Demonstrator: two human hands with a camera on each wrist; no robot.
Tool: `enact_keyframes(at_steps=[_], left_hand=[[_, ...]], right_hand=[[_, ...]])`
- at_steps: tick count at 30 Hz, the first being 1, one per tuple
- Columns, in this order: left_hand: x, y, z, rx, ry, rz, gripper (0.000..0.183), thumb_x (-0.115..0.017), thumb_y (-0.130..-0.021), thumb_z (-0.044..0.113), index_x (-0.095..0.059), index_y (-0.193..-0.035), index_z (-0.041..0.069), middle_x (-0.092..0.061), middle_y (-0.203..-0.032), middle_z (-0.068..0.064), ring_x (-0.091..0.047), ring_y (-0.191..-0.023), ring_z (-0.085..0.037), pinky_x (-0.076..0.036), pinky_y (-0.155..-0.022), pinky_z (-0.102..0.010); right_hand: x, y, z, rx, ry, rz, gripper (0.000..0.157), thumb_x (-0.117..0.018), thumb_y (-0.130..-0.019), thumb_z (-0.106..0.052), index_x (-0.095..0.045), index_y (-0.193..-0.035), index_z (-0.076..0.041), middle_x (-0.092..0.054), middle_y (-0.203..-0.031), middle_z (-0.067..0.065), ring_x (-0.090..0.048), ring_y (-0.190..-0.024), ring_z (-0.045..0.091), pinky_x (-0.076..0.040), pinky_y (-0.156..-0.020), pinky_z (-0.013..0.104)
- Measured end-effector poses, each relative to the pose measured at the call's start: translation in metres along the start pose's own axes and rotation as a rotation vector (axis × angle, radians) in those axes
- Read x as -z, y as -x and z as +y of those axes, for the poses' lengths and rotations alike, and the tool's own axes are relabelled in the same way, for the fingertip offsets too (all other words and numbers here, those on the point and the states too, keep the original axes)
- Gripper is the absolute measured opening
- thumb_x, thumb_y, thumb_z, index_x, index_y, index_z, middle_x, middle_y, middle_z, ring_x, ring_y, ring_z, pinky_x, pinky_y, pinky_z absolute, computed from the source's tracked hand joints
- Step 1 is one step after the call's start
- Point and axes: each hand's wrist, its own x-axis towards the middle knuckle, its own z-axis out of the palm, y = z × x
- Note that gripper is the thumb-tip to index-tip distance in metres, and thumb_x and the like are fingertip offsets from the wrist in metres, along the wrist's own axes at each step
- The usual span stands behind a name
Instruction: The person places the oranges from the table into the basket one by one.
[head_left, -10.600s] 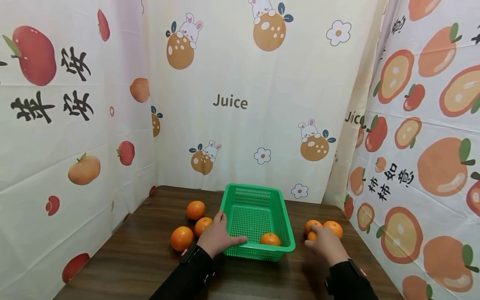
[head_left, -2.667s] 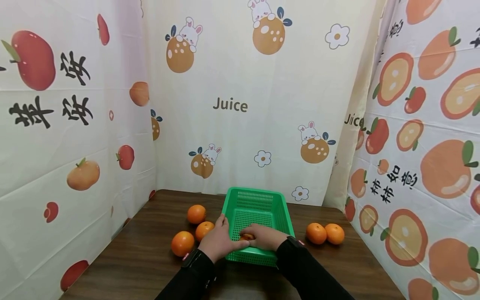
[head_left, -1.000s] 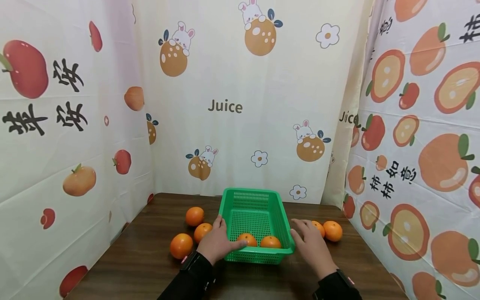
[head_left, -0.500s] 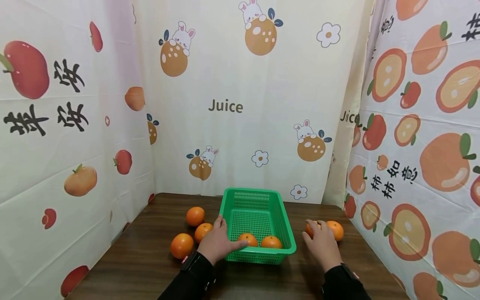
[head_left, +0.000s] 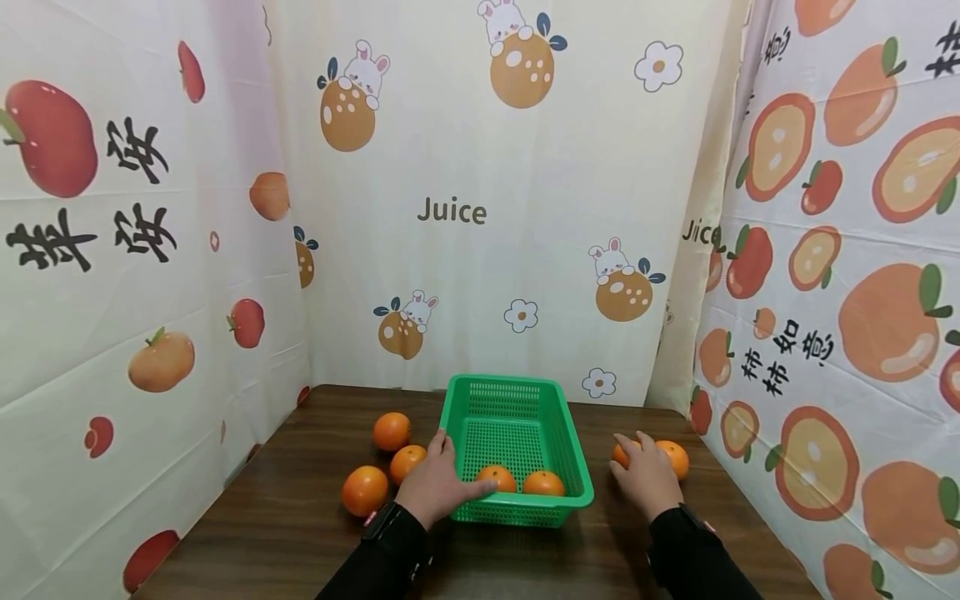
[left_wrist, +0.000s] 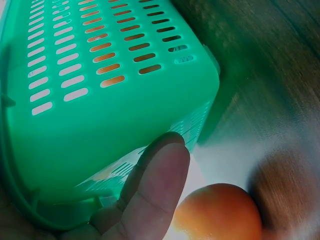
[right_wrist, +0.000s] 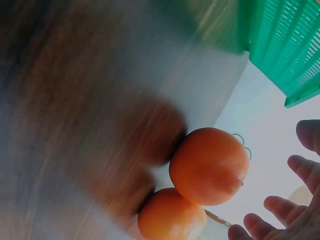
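My left hand [head_left: 433, 487] grips the near-left corner of a green plastic basket [head_left: 510, 510], its thumb over the front rim. In the left wrist view, its fingers [left_wrist: 162, 187] lie against the outer wall, close to an orange [left_wrist: 220, 215]. Two oranges, one left [head_left: 497, 477] and one right [head_left: 543, 483], sit inside along the front wall. Over to the right, my right hand [head_left: 651, 477] hovers with spread fingers at an orange [head_left: 621, 456], partly covering it. Beside that is another orange [head_left: 675, 460]. The right wrist view shows this hand [right_wrist: 295, 210] apart from both oranges [right_wrist: 209, 166].
Left of the basket, three oranges lie on the dark wooden table [head_left: 270, 533]: one at the back [head_left: 392, 431], one in the middle [head_left: 407, 460] and one in front [head_left: 365, 491]. Fruit-printed curtains [head_left: 480, 275] enclose the table at the back and sides.
One orange was in the basket at first; my right hand put in a second from the right-hand group. Since then it has moved right to the remaining pair. The left hand stayed on the basket.
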Motion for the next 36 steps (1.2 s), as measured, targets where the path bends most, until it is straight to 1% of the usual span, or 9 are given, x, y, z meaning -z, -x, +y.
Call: enact_keyframes(at_steps=[6,11,15,20,22,25,30,33,36], left_hand=[[0.001,0.001,0.0,0.008,-0.004,0.0,0.126,-0.069,-0.079,0.087,-0.038,-0.163,-0.002,-0.023,-0.176,-0.02,-0.063,-0.131,-0.042,-0.061,-0.086,-0.05],[0.001,0.001,0.001,0.019,-0.001,-0.009,0.127,-0.069,-0.078,0.088,-0.038,-0.163,-0.001,-0.022,-0.177,-0.019,-0.063,-0.132,-0.041,-0.061,-0.088,-0.051],[0.0,0.001,0.0,0.015,-0.004,-0.01,0.126,-0.07,-0.079,0.087,-0.037,-0.163,-0.001,-0.022,-0.176,-0.02,-0.063,-0.131,-0.041,-0.061,-0.088,-0.051],[0.001,0.0,0.001,0.006,-0.016,-0.002,0.125,-0.07,-0.079,0.086,-0.039,-0.162,-0.003,-0.024,-0.176,-0.021,-0.061,-0.134,-0.043,-0.061,-0.089,-0.053],[0.001,0.0,0.001,0.008,-0.017,-0.004,0.125,-0.07,-0.079,0.086,-0.039,-0.162,-0.003,-0.023,-0.176,-0.021,-0.061,-0.134,-0.043,-0.061,-0.089,-0.052],[0.001,0.002,0.002,0.019,-0.004,-0.013,0.125,-0.07,-0.079,0.086,-0.038,-0.163,-0.002,-0.022,-0.176,-0.02,-0.062,-0.132,-0.042,-0.061,-0.088,-0.052],[0.0,0.001,0.001,0.031,0.001,-0.029,0.129,-0.069,-0.078,0.089,-0.036,-0.164,-0.001,-0.02,-0.177,-0.019,-0.062,-0.131,-0.042,-0.06,-0.089,-0.053],[0.0,0.0,0.001,0.028,-0.006,-0.026,0.129,-0.068,-0.078,0.089,-0.035,-0.164,0.0,-0.02,-0.178,-0.019,-0.062,-0.132,-0.042,-0.06,-0.089,-0.052],[0.003,0.002,0.003,0.017,-0.001,-0.012,0.126,-0.069,-0.079,0.087,-0.037,-0.163,-0.002,-0.021,-0.177,-0.02,-0.062,-0.131,-0.042,-0.061,-0.087,-0.051]], right_hand=[[0.0,-0.005,0.0,0.007,0.024,-0.04,0.054,-0.068,-0.103,-0.023,-0.057,-0.153,-0.008,-0.039,-0.159,0.039,-0.044,-0.136,0.067,-0.037,-0.111,0.077],[0.0,-0.007,0.0,0.008,0.047,-0.079,0.054,-0.071,-0.101,-0.024,-0.059,-0.151,-0.007,-0.042,-0.157,0.04,-0.044,-0.138,0.065,-0.041,-0.108,0.076],[-0.005,-0.009,0.005,0.011,0.069,-0.104,0.054,-0.071,-0.1,-0.024,-0.06,-0.149,-0.004,-0.044,-0.155,0.04,-0.045,-0.139,0.062,-0.044,-0.105,0.076],[-0.01,-0.012,0.01,0.023,0.066,-0.073,0.052,-0.074,-0.097,-0.021,-0.063,-0.144,0.0,-0.05,-0.15,0.037,-0.049,-0.136,0.058,-0.046,-0.103,0.074],[-0.012,-0.013,0.012,0.036,0.078,-0.061,0.052,-0.076,-0.096,-0.02,-0.064,-0.142,0.001,-0.052,-0.147,0.036,-0.053,-0.132,0.056,-0.048,-0.1,0.073],[-0.015,-0.013,0.013,0.043,0.091,-0.067,0.054,-0.079,-0.094,-0.019,-0.064,-0.142,0.001,-0.053,-0.142,0.034,-0.057,-0.123,0.055,-0.051,-0.094,0.071],[-0.018,-0.006,0.011,0.057,0.073,-0.039,0.052,-0.081,-0.092,-0.016,-0.066,-0.139,0.0,-0.053,-0.136,0.032,-0.056,-0.112,0.051,-0.052,-0.087,0.068],[-0.021,-0.003,0.009,0.08,0.081,0.003,0.048,-0.084,-0.09,-0.018,-0.069,-0.134,-0.004,-0.056,-0.131,0.029,-0.055,-0.108,0.049,-0.051,-0.084,0.066],[-0.023,-0.002,0.006,0.086,0.08,0.02,0.043,-0.086,-0.087,-0.02,-0.071,-0.127,-0.01,-0.058,-0.125,0.025,-0.052,-0.104,0.047,-0.049,-0.08,0.063]])
